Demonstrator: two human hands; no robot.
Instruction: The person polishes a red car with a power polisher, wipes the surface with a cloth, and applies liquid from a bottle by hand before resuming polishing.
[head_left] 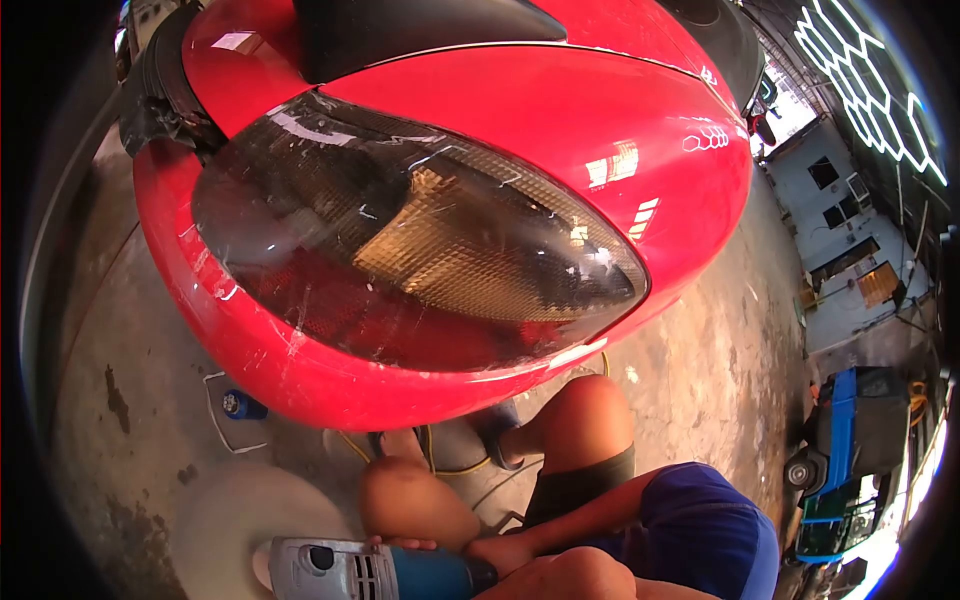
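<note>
A polisher (425, 573) with a teal body and grey metal head lies across the bottom of the head view. At its left end a pale round pad (250, 510) looks blurred. Fingers of my left hand (405, 543) curl over the polisher's body near the metal head, while its palm is hidden. My right hand (502, 552) closes around the dark rear end of the tool. Above both hands is a red vehicle body panel (420, 395) with a large, scratched headlight (470, 240). The pad is apart from the panel.
My bent knees (595, 425) are below the red panel. A blue can (243, 405) and a thin frame stand on the stained concrete floor (720, 370). A yellow cord (455, 470) runs by my feet. Blue vehicles (845, 430) are parked at the right.
</note>
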